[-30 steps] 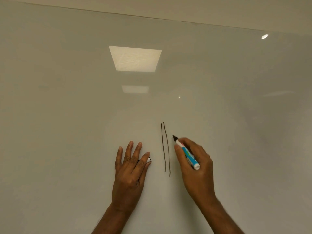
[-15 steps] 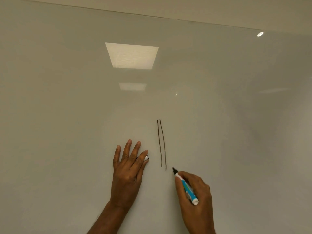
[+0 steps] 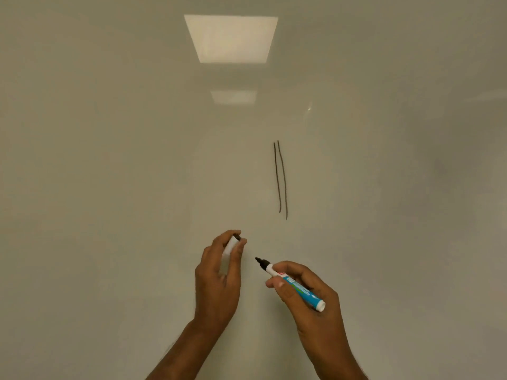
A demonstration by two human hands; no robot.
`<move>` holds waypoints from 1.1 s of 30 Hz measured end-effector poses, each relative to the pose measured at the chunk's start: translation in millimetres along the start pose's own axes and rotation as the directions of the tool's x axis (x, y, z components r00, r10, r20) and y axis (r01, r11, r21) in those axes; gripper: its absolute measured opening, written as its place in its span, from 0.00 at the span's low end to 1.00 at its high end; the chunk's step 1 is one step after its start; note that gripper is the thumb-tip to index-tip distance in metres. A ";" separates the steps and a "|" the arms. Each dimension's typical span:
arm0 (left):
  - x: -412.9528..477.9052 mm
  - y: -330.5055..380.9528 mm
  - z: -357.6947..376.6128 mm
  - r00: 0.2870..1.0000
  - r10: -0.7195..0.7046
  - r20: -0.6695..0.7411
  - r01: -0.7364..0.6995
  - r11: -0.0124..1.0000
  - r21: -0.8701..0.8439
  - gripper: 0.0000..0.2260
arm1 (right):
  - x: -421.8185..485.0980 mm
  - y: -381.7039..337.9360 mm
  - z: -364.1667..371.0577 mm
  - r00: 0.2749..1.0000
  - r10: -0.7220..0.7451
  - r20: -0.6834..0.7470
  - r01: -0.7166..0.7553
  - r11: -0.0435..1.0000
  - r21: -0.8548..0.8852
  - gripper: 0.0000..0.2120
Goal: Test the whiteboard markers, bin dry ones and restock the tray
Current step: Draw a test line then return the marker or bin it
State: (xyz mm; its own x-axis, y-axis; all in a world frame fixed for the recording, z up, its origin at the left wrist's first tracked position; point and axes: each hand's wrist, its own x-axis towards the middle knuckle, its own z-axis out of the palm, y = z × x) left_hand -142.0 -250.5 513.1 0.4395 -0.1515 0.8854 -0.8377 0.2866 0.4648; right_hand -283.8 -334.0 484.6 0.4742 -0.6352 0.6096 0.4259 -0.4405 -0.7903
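below two dark lines [image 3: 280, 178], uncapped marker [image 3: 293, 285] near its cap [image 3: 230, 249]

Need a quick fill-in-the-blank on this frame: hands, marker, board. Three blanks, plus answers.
1. The whiteboard shows ___ dark lines, side by side and roughly vertical.
2. The right hand grips an uncapped, blue-barrelled ___.
3. The left hand holds the white ___, off the tip.

Missing words: two; marker; cap.
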 end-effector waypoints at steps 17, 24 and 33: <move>-46.8 32.4 -47.0 0.690 -0.636 0.345 0.667 0.372 -0.646 0.15 | -54.1 -14.2 54.0 0.988 0.089 0.127 -0.106 0.986 0.128 0.16; -62.6 27.7 -55.0 0.633 -0.713 0.301 0.649 0.277 -0.709 0.11 | -66.0 -1.8 69.0 0.984 0.134 0.118 -0.148 0.982 0.118 0.15; -85.1 17.6 -69.2 0.538 -0.808 0.240 0.577 0.146 -0.803 0.12 | -78.7 11.2 87.9 0.970 0.157 0.186 -0.177 0.979 0.098 0.11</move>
State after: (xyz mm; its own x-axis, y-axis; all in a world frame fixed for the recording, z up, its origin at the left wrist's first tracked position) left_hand -171.8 -167.1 446.1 0.8359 -0.5397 0.1002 0.3918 0.7144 0.5798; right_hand -248.7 -233.2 433.2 0.6704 -0.5669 0.4787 0.4082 -0.2569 -0.8760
